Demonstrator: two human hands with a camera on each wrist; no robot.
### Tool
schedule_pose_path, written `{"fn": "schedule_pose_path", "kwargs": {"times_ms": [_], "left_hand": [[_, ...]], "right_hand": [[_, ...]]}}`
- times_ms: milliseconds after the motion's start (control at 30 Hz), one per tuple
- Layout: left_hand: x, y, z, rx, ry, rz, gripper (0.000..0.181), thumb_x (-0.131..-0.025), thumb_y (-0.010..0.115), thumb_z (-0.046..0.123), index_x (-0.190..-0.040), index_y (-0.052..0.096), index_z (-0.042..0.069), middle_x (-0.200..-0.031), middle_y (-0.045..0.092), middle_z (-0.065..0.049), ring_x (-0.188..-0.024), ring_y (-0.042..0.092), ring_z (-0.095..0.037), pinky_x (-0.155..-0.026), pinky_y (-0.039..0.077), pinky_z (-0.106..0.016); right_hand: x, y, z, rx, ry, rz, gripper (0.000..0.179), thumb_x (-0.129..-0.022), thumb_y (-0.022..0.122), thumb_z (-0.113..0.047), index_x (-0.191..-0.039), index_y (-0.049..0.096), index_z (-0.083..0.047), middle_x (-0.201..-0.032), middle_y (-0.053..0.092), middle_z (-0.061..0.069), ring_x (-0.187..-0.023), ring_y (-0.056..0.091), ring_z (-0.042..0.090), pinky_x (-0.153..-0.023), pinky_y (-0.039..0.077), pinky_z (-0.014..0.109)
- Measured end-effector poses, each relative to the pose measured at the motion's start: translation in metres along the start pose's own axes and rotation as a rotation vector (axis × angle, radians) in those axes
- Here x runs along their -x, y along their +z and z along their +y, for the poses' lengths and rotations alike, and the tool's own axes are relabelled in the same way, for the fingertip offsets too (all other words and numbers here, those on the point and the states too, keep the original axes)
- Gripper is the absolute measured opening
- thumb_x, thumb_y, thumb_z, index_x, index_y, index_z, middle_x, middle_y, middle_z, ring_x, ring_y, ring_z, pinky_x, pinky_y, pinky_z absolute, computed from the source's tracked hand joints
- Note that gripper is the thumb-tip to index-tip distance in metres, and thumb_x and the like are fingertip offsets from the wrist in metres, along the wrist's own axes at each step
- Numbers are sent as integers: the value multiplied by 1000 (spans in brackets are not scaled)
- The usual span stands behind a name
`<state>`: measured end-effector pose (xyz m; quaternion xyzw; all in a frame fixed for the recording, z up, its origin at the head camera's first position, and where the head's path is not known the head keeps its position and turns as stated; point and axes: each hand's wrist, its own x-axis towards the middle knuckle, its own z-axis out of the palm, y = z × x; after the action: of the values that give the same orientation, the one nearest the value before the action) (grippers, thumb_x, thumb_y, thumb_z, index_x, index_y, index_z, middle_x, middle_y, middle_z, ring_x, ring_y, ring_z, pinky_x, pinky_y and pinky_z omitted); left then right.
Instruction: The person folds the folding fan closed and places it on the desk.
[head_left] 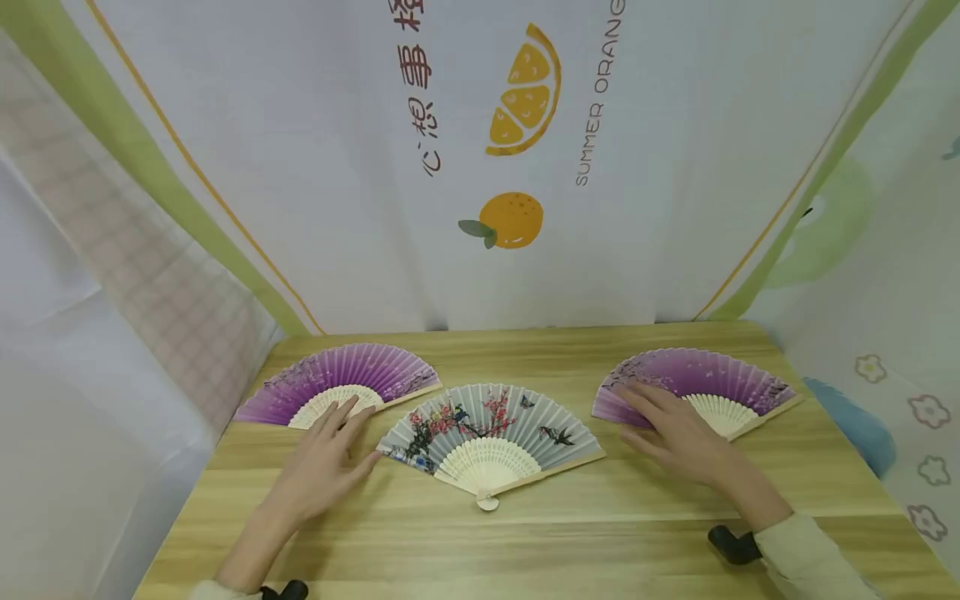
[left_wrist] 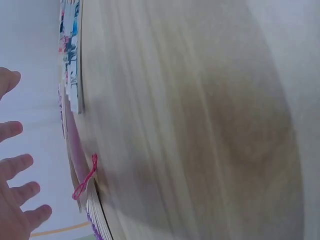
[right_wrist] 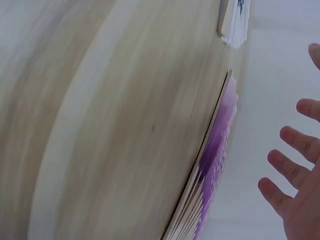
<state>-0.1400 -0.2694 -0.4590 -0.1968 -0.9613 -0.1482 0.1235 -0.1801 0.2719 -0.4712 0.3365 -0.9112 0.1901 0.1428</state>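
Observation:
Three spread folding fans lie on the wooden table. The purple fan on the left [head_left: 330, 375] has pale ribs, and my left hand [head_left: 318, 467] hovers over its near edge with fingers spread. In the middle lies a white fan [head_left: 487, 425] printed with red blossoms and birds, its pivot toward me. Over the left part of the right purple fan [head_left: 690, 375] is my right hand [head_left: 678, 437], fingers spread and holding nothing. Both wrist views show the fingers held above the table, apart from the fans. A pink cord loop [left_wrist: 85, 177] hangs by the fans in the left wrist view.
The wooden table [head_left: 525, 550] ends at a white curtain [head_left: 360, 250] with orange prints behind it. More patterned cloth hangs at both sides. A black wrist strap piece [head_left: 733, 546] sits at the right cuff.

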Motion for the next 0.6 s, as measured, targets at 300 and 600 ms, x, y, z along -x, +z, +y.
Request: {"fn": "schedule_pose_path", "kwargs": {"times_ms": [300,600], "left_hand": [[-5,6,9,55,28,29,63,-90,77,33,-143,55,7,-145,49,-22,-126,49,-44,-100,40,-64],[-6,8,17,70,23,88,59,-86,82,32,-134,62,4,-122,62,-14,-106,61,-36,-91,48,-55]], "right_hand": [[-14,13,-16,-100,-42,19,63,-91,79,-28,-142,55,-2,-139,54,21,-127,50,41,-99,42,62],[-13,31,-41,-214,52,5,38,-95,75,-33,-123,65,-10,-121,60,3,-103,63,24,-89,53,46]]}}
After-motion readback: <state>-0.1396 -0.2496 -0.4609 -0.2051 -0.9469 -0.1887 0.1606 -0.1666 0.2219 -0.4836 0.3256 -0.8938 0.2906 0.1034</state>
